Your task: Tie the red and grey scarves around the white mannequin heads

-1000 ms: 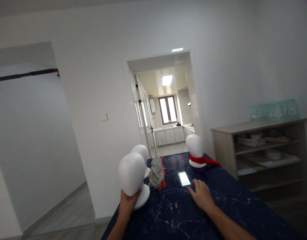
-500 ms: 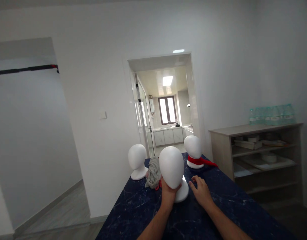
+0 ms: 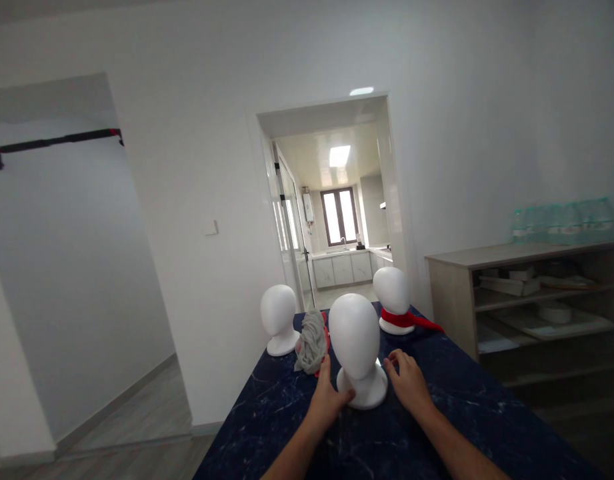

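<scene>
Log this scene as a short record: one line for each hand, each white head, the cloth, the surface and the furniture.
Left hand: open, thumb at the nearest head's base; contact unclear
Right hand: fingers slightly curled, holding nothing, right of that base
Nearest head: upright, bare
Far left head: upright, bare
Far right head: upright, red scarf around its neck, end trailing right
Cloth: crumpled gray bundle with red fabric, between the two leftmost heads
Surface: dark blue marbled table
Furniture: shelf unit at right, bottles on top
</scene>
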Tool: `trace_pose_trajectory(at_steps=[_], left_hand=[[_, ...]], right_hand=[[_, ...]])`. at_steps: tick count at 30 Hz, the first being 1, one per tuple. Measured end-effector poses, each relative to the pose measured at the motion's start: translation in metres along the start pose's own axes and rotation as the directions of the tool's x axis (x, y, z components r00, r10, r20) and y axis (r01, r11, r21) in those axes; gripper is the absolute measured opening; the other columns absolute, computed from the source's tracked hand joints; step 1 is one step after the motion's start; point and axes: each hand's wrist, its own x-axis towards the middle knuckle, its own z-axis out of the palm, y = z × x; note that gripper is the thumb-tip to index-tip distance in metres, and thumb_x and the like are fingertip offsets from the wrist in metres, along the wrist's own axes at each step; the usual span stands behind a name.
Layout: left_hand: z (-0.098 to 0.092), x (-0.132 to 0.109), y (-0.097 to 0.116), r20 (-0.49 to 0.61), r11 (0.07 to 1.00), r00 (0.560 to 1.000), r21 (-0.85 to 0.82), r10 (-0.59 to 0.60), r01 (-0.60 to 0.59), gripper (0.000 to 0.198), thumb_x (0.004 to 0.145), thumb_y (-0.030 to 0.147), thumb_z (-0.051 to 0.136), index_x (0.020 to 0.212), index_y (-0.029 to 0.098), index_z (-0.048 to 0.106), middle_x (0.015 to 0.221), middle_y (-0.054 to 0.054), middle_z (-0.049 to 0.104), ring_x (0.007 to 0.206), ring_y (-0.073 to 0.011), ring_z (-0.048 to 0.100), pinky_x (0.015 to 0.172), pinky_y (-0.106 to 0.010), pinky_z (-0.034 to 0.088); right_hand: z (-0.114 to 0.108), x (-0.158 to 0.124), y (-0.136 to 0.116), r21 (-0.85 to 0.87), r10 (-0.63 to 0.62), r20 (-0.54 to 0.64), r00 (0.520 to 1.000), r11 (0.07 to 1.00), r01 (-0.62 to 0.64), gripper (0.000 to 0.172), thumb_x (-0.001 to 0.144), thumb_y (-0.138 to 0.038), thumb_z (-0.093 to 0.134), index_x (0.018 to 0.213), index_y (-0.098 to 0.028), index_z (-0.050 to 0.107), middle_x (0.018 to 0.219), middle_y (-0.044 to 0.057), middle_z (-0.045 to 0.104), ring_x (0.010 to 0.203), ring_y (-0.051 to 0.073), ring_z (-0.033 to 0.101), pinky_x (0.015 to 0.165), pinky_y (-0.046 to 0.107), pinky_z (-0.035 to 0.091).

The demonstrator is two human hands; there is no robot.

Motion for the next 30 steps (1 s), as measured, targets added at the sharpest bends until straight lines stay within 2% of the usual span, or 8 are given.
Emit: trace_pose_trajectory(at_steps=[2, 6, 9, 12, 16, 21, 25, 30], left_hand=[[-0.027, 0.011, -0.013, -0.05, 0.98, 0.998, 0.194, -0.025, 0.034, 0.084, 0.064, 0.02, 0.079, 0.146, 0.015, 0.059, 0.159, -0.019, 0.054, 0.152, -0.0338, 0.046, 0.127, -0.042, 0.034], [-0.064, 0.029, -0.025, -0.125, 0.949, 0.992, 0.312, -0.006, 0.045, 0.043, 0.077, 0.019, 0.065, 0.119, 0.017, 0.076, 0.137, -0.017, 0.07, 0.142, -0.0323, 0.054, 0.126, -0.046, 0.032], [-0.072, 0.035, -0.025, -0.114, 0.944, 0.993, 0.331, 0.031, 0.009, 0.028, 0.072, 0.02, 0.073, 0.099, 0.023, 0.081, 0.135, -0.014, 0.072, 0.143, -0.0354, 0.051, 0.126, -0.05, 0.03], [-0.073, 0.04, -0.019, -0.129, 0.951, 0.991, 0.309, 0.028, 0.013, 0.01, 0.065, 0.024, 0.081, 0.075, 0.025, 0.078, 0.139, -0.011, 0.071, 0.147, -0.0395, 0.045, 0.128, -0.056, 0.024], [-0.085, 0.054, -0.002, -0.162, 0.98, 0.987, 0.196, 0.01, 0.022, 0.021, 0.066, 0.037, 0.083, 0.058, 0.023, 0.068, 0.133, -0.01, 0.075, 0.141, -0.0379, 0.052, 0.125, -0.053, 0.029], [-0.131, 0.056, 0.038, -0.149, 0.997, 0.989, -0.083, -0.019, 0.006, 0.041, 0.074, 0.062, 0.069, 0.073, 0.021, 0.076, 0.094, -0.009, 0.08, 0.105, -0.0335, 0.069, 0.103, -0.047, 0.05], [-0.168, 0.036, 0.079, -0.171, 0.947, 0.985, -0.318, -0.021, -0.035, 0.05, 0.08, 0.062, 0.065, 0.098, 0.016, 0.077, 0.104, -0.008, 0.08, 0.104, -0.0268, 0.068, 0.098, -0.037, 0.052], [-0.183, -0.001, 0.135, -0.101, 0.836, 0.992, -0.549, -0.076, 0.008, 0.045, 0.077, 0.055, 0.077, 0.103, 0.018, 0.074, 0.098, -0.003, 0.079, 0.091, -0.0218, 0.069, 0.086, -0.031, 0.055]], right_hand=[[0.002, 0.001, -0.001, -0.03, 0.012, 0.015, 1.0, 0.999, -0.011, 0.028, 0.104, -0.044, 0.046, 0.099, -0.024, 0.064, 0.098, 0.007, 0.072, 0.097, 0.026, 0.065, 0.087, 0.035, 0.045], [0.003, 0.001, -0.003, -0.053, 0.024, 0.029, 0.999, 0.998, -0.022, 0.027, 0.104, -0.044, 0.047, 0.095, -0.024, 0.063, 0.096, 0.007, 0.072, 0.097, 0.026, 0.065, 0.085, 0.035, 0.044], [0.0, 0.0, -0.003, -0.078, 0.031, 0.029, 0.999, 0.997, -0.029, 0.026, 0.104, -0.042, 0.047, 0.094, -0.024, 0.064, 0.094, 0.007, 0.072, 0.096, 0.026, 0.066, 0.084, 0.035, 0.043], [-0.002, -0.002, -0.004, -0.1, 0.035, 0.024, 0.999, 0.994, -0.032, 0.026, 0.104, -0.041, 0.048, 0.094, -0.024, 0.064, 0.095, 0.008, 0.073, 0.096, 0.026, 0.066, 0.085, 0.035, 0.044], [-0.003, -0.001, -0.003, -0.101, 0.043, 0.023, 0.999, 0.994, -0.04, 0.027, 0.104, -0.041, 0.046, 0.093, -0.024, 0.064, 0.094, 0.008, 0.073, 0.095, 0.025, 0.066, 0.084, 0.035, 0.044], [-0.001, 0.001, 0.0, -0.088, 0.046, 0.04, 0.998, 0.995, -0.042, 0.03, 0.105, -0.043, 0.044, 0.092, -0.023, 0.063, 0.093, 0.008, 0.071, 0.095, 0.026, 0.065, 0.084, 0.035, 0.043], [0.001, 0.0, 0.0, -0.077, 0.05, 0.037, 0.998, 0.996, -0.047, 0.031, 0.103, -0.044, 0.045, 0.088, -0.023, 0.063, 0.091, 0.007, 0.071, 0.094, 0.026, 0.065, 0.083, 0.035, 0.042], [-0.012, 0.0, -0.001, -0.05, 0.055, 0.002, 0.998, 0.997, -0.055, 0.031, 0.101, -0.045, 0.046, 0.087, -0.023, 0.063, 0.09, 0.008, 0.07, 0.092, 0.027, 0.064, 0.082, 0.037, 0.043]])
